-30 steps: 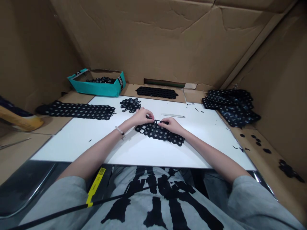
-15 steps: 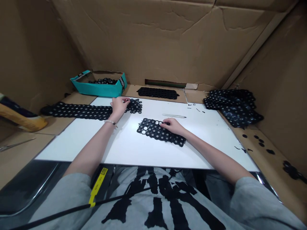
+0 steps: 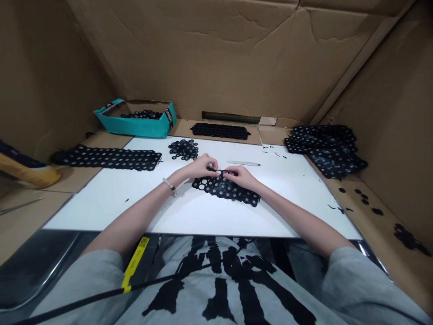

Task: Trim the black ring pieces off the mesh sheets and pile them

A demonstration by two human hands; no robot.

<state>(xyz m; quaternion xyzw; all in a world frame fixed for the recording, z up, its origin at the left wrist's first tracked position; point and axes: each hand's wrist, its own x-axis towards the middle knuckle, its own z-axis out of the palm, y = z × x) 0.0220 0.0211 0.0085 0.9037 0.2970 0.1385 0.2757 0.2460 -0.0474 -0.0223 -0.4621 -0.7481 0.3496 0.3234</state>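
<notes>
A black sheet of joined rings with grey round centres (image 3: 230, 191) lies on the white board (image 3: 182, 214); several of its holes at the upper left show white. My left hand (image 3: 202, 167) is closed in a pinch at the sheet's far edge, and what lies between its fingertips is too small to name. Close beside it, my right hand (image 3: 241, 176) pinches the same far edge of the sheet. Just beyond my left hand is a loose pile of small black round pieces with grey centres (image 3: 183, 149). A white pen-like tool with a dark tip (image 3: 243, 163) lies behind my right hand.
At left lies a long black dotted strip (image 3: 111, 158), with a teal box (image 3: 135, 127) of small pieces behind. A black moulded strip (image 3: 219, 131) rests at the back. Black dotted sheets (image 3: 328, 149) are heaped at right, near dark scraps (image 3: 365, 201). Tweezers (image 3: 22, 206) lie far left.
My left hand has moved right and nearer, from the loose pile to the sheet's far edge beside my right hand. My right hand stays at the sheet.
</notes>
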